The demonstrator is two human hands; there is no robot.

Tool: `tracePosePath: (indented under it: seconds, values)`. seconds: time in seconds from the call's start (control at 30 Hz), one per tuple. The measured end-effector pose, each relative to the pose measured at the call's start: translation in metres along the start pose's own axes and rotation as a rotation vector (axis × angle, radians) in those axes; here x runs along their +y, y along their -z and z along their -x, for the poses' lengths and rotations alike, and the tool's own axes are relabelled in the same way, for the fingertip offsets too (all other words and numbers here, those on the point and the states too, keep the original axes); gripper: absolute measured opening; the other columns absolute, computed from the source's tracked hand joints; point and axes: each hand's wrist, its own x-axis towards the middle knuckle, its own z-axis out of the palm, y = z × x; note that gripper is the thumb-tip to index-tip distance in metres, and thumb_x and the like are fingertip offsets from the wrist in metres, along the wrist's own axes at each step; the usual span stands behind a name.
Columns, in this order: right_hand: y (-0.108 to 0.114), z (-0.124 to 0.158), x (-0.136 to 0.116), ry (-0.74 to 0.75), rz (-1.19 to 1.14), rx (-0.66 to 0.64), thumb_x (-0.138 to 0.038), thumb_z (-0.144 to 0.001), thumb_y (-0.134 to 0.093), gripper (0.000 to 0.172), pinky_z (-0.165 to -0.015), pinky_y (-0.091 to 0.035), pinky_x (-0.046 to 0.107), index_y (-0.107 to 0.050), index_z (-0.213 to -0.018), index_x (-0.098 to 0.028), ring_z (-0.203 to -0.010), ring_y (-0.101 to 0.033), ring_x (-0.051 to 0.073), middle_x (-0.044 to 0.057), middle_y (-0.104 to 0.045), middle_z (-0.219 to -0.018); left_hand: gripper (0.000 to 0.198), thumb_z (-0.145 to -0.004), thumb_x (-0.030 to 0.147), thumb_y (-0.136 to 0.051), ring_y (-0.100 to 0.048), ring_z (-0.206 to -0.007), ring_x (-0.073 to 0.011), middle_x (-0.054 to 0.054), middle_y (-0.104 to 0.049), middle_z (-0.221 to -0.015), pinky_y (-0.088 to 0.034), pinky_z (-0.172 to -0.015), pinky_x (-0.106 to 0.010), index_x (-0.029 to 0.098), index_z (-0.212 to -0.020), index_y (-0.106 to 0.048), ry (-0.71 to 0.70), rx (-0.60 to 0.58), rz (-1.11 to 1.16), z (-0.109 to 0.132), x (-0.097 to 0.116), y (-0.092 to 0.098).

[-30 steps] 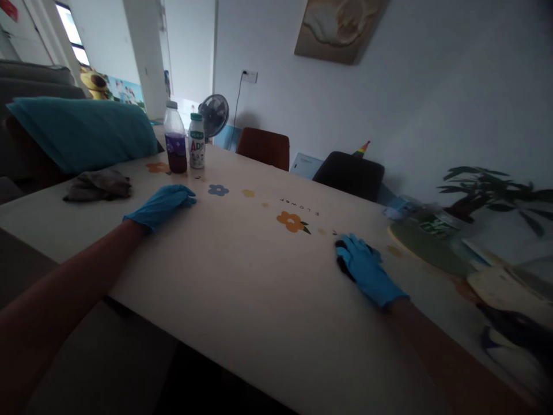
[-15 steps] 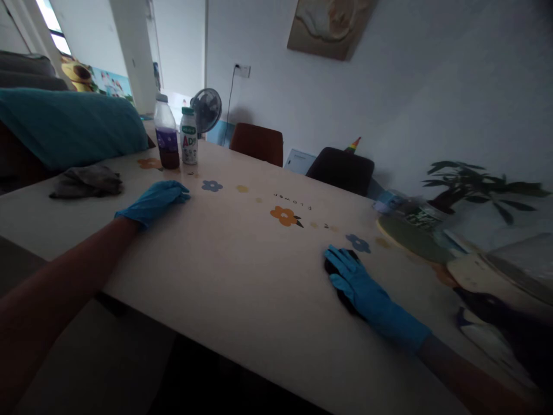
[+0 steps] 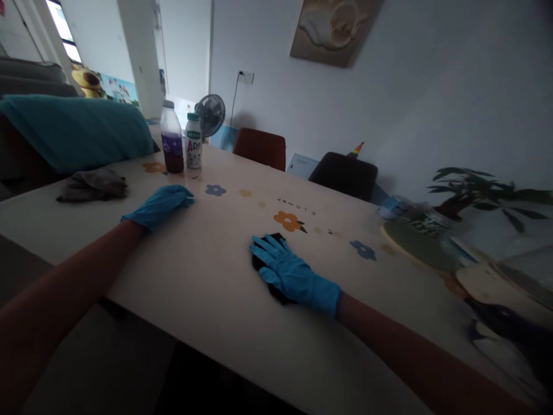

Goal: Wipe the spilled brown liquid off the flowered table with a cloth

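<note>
Both my hands wear blue gloves. My right hand point(image 3: 294, 274) lies flat, fingers spread, pressing a small dark cloth point(image 3: 266, 266) onto the beige table point(image 3: 216, 271) near its middle, just in front of an orange flower print point(image 3: 288, 221). Most of the cloth is hidden under the palm. My left hand point(image 3: 159, 206) rests flat on the table at the left, fingers together and stretched out, holding nothing. A crumpled grey rag point(image 3: 93, 184) lies to its left.
Two bottles stand at the far left: one with dark purple drink point(image 3: 171, 138), one white with a green cap point(image 3: 193, 142). A small fan point(image 3: 210, 115) is behind them. Plates and clutter point(image 3: 432, 242) and a potted plant point(image 3: 479, 187) crowd the right end. Two chairs point(image 3: 302, 161) stand beyond the far edge.
My right hand has slid the dark cloth leftward across the table, from the right side to near the middle. The left hand has stayed put.
</note>
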Motion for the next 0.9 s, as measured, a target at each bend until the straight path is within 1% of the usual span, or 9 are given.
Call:
tracePosePath:
  seconds: [0.13,0.27,0.37,0.47,0.57,0.67,0.77,0.9]
  values:
    - [0.002,-0.073,-0.021,-0.026,0.006,-0.030,-0.052,-0.127,-0.053,0.069,-0.151,-0.021,0.071,-0.047,-0.191,-0.023,-0.185,-0.026,0.041,0.013,-0.033,-0.198,0.048,-0.074,0.060,-0.073,-0.081,-0.120,-0.0392,-0.014,-0.089,-0.120,-0.062,-0.124,-0.056,0.023,-0.101,-0.084,-0.004,-0.004,0.013,-0.001,-0.001,0.000]
    - [0.004,-0.132,-0.034,-0.067,0.030,-0.060,-0.047,-0.128,-0.055,0.069,-0.152,-0.018,0.068,-0.045,-0.191,-0.021,-0.186,-0.023,0.041,0.013,-0.030,-0.198,0.054,-0.076,0.065,-0.070,-0.080,-0.119,-0.0377,-0.015,-0.089,-0.123,-0.063,-0.122,-0.055,0.021,-0.105,-0.084,-0.003,-0.012,-0.004,-0.002,-0.002,-0.001]
    - [0.006,-0.167,-0.033,-0.115,0.036,-0.035,-0.045,-0.128,-0.053,0.066,-0.153,-0.018,0.066,-0.048,-0.190,-0.022,-0.186,-0.024,0.039,0.011,-0.031,-0.198,0.057,-0.079,0.069,-0.068,-0.079,-0.121,-0.0361,-0.014,-0.088,-0.125,-0.060,-0.126,-0.055,0.021,-0.105,-0.085,-0.039,-0.016,-0.028,-0.003,-0.004,-0.001]
    - [0.008,-0.195,-0.023,-0.163,0.039,0.005,-0.044,-0.130,-0.048,0.065,-0.153,-0.018,0.064,-0.048,-0.190,-0.021,-0.186,-0.026,0.038,0.010,-0.033,-0.198,0.056,-0.079,0.070,-0.071,-0.079,-0.122,-0.0369,-0.015,-0.088,-0.126,-0.058,-0.129,-0.058,0.022,-0.104,-0.085,-0.054,-0.028,-0.030,-0.004,-0.007,-0.001]
    - [0.011,-0.217,-0.008,-0.228,0.046,0.024,-0.043,-0.130,-0.045,0.063,-0.153,-0.017,0.062,-0.048,-0.189,-0.020,-0.185,-0.027,0.038,0.009,-0.035,-0.198,0.057,-0.080,0.069,-0.073,-0.079,-0.123,-0.0370,-0.016,-0.087,-0.128,-0.058,-0.129,-0.058,0.021,-0.108,-0.086,-0.032,-0.035,0.007,-0.003,-0.010,-0.001]
    - [0.015,-0.230,0.013,-0.305,0.054,0.055,-0.040,-0.130,-0.043,0.061,-0.152,-0.018,0.061,-0.050,-0.188,-0.022,-0.185,-0.027,0.035,0.007,-0.035,-0.198,0.056,-0.081,0.067,-0.075,-0.080,-0.123,-0.0354,-0.015,-0.087,-0.129,-0.061,-0.126,-0.055,0.021,-0.111,-0.086,-0.015,-0.036,0.058,-0.001,-0.012,-0.001]
    - [0.020,-0.236,0.037,-0.371,0.054,0.080,-0.041,-0.130,-0.039,0.062,-0.150,-0.021,0.066,-0.050,-0.188,-0.022,-0.185,-0.029,0.037,0.010,-0.034,-0.198,0.055,-0.081,0.067,-0.077,-0.081,-0.120,-0.0342,-0.015,-0.088,-0.127,-0.063,-0.122,-0.053,0.021,-0.110,-0.086,-0.016,-0.022,0.095,0.001,-0.013,-0.001]
    - [0.028,-0.233,0.075,-0.501,0.060,0.105,-0.043,-0.128,-0.039,0.064,-0.150,-0.024,0.067,-0.050,-0.188,-0.020,-0.184,-0.029,0.040,0.014,-0.033,-0.199,0.055,-0.084,0.071,-0.076,-0.081,-0.120,-0.0355,-0.015,-0.088,-0.128,-0.063,-0.122,-0.055,0.022,-0.107,-0.086,-0.032,-0.024,0.052,0.003,-0.012,0.000]
